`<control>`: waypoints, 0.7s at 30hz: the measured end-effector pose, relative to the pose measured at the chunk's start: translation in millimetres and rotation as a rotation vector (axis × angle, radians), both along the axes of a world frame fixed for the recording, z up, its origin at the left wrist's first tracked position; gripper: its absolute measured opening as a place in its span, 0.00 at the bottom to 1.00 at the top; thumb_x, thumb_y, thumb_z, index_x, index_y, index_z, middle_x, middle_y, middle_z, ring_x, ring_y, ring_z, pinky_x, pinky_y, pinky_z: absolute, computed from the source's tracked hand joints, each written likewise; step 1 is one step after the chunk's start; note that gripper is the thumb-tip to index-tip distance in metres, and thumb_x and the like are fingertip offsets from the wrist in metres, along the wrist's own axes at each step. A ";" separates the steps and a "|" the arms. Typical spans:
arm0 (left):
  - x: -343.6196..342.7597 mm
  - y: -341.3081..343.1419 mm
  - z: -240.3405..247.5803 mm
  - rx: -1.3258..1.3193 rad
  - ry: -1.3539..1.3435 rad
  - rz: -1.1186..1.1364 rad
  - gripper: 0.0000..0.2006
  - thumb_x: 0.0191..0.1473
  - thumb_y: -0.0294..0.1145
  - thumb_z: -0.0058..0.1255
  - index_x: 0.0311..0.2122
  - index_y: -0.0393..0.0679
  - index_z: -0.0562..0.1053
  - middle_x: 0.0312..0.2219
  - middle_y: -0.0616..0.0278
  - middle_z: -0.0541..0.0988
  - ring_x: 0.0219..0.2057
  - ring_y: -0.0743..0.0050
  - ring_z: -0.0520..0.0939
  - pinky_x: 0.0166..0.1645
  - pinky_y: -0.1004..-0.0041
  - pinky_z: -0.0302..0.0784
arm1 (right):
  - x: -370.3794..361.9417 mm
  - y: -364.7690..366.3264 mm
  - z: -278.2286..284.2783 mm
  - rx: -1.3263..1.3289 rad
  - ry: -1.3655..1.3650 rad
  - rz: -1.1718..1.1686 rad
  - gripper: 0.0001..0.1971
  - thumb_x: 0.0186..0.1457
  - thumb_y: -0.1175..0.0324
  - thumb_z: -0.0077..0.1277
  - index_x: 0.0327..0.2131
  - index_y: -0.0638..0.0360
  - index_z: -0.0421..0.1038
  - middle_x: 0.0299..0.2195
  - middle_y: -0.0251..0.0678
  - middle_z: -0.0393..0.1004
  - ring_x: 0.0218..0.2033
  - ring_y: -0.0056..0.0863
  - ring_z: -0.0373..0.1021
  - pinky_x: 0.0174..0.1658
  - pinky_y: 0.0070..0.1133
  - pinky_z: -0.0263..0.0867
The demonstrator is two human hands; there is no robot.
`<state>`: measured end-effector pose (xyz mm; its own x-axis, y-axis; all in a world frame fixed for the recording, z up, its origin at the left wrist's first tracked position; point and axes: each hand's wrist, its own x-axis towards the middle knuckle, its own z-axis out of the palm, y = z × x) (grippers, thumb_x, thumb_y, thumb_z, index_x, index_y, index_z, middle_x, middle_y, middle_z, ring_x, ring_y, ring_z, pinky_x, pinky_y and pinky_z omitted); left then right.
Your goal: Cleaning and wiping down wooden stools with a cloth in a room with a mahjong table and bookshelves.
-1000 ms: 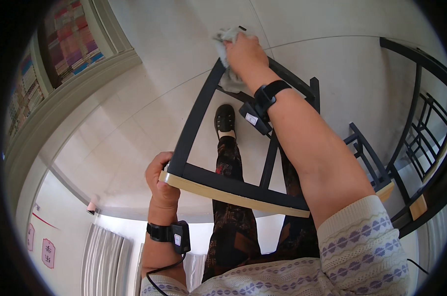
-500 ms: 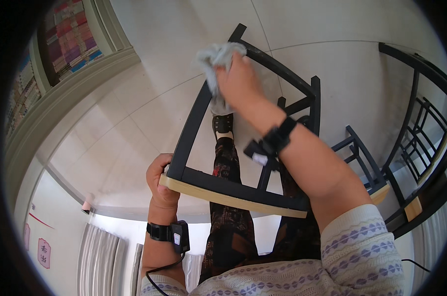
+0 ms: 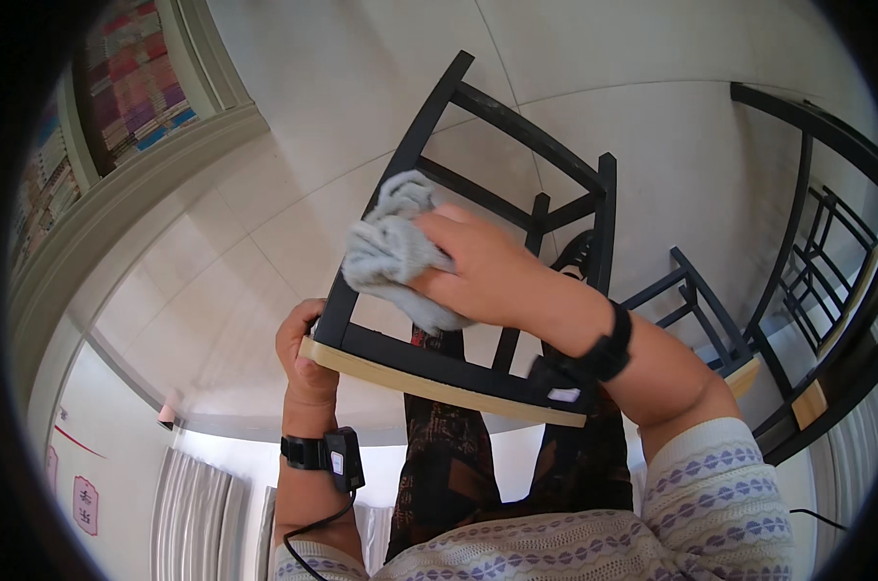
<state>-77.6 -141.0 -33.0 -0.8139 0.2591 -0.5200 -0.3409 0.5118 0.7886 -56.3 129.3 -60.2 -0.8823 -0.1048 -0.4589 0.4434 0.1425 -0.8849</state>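
A dark stool (image 3: 516,121) with a pale wood seat edge is held tilted in front of me, its legs pointing away. My left hand (image 3: 303,351) grips the seat's left corner, fingers wrapped around it. In my right hand (image 3: 483,266) is a bunched grey-blue cloth (image 3: 395,252), pressed against the stool's left leg about midway along. The cloth covers that stretch of the leg. Part of the right hand's fingers is buried in the folds.
More dark stools or chairs stand at the right, a small stool (image 3: 691,300) and a larger frame (image 3: 797,116) among them. A shelf unit (image 3: 182,145) filled with books is at the upper left. My shoe (image 3: 576,254) is on the tiled floor (image 3: 303,126) behind the stool.
My right hand has drawn the cloth down the left leg, from near its far end toward the seat. The stool has shifted slightly left. My left hand keeps its hold.
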 end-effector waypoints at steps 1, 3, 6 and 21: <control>-2.0 2.2 -0.8 -0.019 0.006 0.000 0.50 0.39 0.83 0.33 0.36 0.34 0.70 0.28 0.59 0.76 0.29 0.74 0.76 0.36 0.76 0.72 | 4.2 9.3 6.4 -0.008 0.065 -0.013 0.16 0.50 0.58 0.53 0.41 0.55 0.68 0.37 0.47 0.69 0.39 0.48 0.68 0.43 0.35 0.66; -2.2 3.2 -2.9 -0.035 0.012 0.004 0.49 0.38 0.84 0.33 0.33 0.34 0.71 0.29 0.59 0.76 0.31 0.74 0.75 0.38 0.76 0.71 | 16.6 36.0 16.1 -0.037 -0.059 -0.014 0.18 0.51 0.58 0.53 0.43 0.56 0.69 0.39 0.45 0.70 0.40 0.43 0.70 0.43 0.31 0.66; -2.2 -0.6 -2.2 -0.066 0.001 0.025 0.50 0.38 0.84 0.32 0.33 0.34 0.71 0.28 0.60 0.76 0.30 0.75 0.75 0.37 0.77 0.70 | 28.3 69.9 8.4 -0.134 -0.223 -0.254 0.20 0.53 0.58 0.53 0.46 0.58 0.70 0.44 0.44 0.71 0.43 0.37 0.71 0.45 0.28 0.66; -1.0 3.7 -1.5 -0.038 -0.002 -0.032 0.52 0.36 0.86 0.31 0.39 0.35 0.70 0.28 0.59 0.76 0.30 0.73 0.76 0.35 0.76 0.72 | -46.2 51.6 -138.3 0.964 -0.152 0.018 0.18 0.55 0.58 0.50 0.44 0.58 0.69 0.43 0.45 0.67 0.46 0.45 0.68 0.45 0.36 0.68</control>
<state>-78.7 -137.3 -34.5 -0.8044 0.2653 -0.5316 -0.3255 0.5517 0.7679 -102.6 180.9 -198.6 -0.8086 0.3622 -0.4637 0.5337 0.7833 -0.3187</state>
